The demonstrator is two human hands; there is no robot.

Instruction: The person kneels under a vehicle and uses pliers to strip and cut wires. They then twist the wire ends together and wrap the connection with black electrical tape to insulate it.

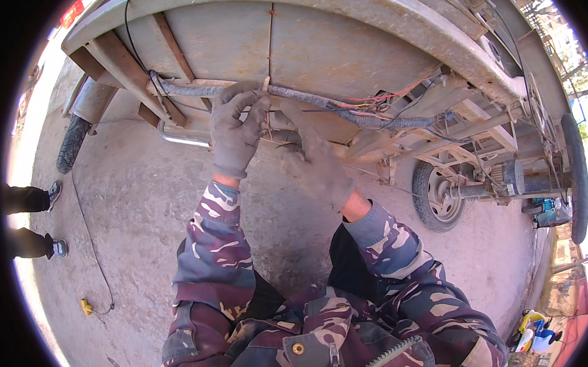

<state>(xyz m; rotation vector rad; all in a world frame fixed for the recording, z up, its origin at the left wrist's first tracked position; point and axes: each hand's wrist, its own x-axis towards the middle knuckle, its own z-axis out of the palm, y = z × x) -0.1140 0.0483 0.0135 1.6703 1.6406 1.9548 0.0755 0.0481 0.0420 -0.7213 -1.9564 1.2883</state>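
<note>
pinching thin strip (pixel 266 85) near ribbed conduit (pixel 305 96), gloved left hand (pixel 231 130); right hand (pixel 316 160), grip unclear

Wheel (pixel 439 196): daylight is received evenly, and tread and rim are rendered sharply.
Ground (pixel 133 221): softly lit left of the wheel, washed out to white farthest from it; a dim, soft-edged shadow is cast between the sleeves (pixel 212 241).
Panel (pixel 218 44): evenly lit, above and left of the wheel.
Pipe (pixel 184 141): marked by white glare, well left of the wheel.
Right glove (pixel 316 163): slightly blurred, left of the wheel.
Beam (pixel 431 39): bowed by fisheye distortion, above the wheel.
Background (pixel 561 32): overexposed, up and right of the wheel.
</note>
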